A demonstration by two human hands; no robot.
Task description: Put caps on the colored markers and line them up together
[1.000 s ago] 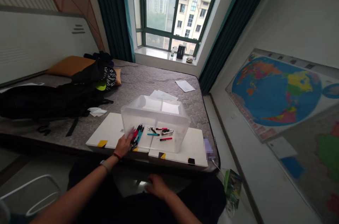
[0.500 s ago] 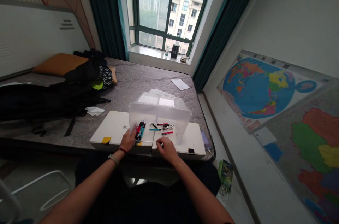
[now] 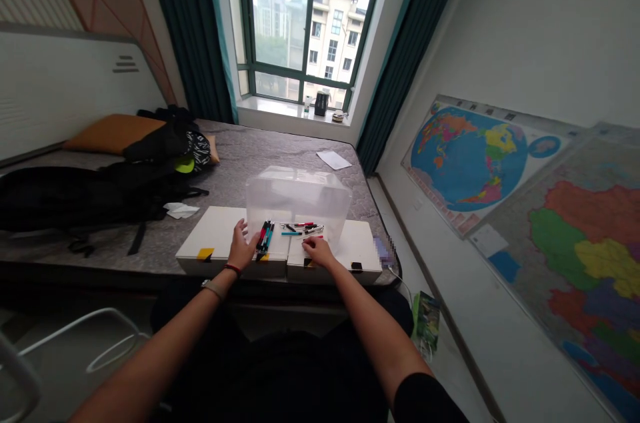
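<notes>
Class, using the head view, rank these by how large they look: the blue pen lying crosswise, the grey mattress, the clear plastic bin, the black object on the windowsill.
Largest to smallest:
1. Grey mattress
2. Clear plastic bin
3. Black object, though it sits farthest away
4. Blue pen

Both arms [image 3: 165, 336] reach forward — left hand [image 3: 243, 248] loose (fingers [image 3: 240, 228] parted), right hand [image 3: 320, 252] curled.

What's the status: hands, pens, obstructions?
Left hand open beside grouped pens. Right hand at loose pens, grip unclear. Translucent plastic bin close by, might crowd reach.
</notes>
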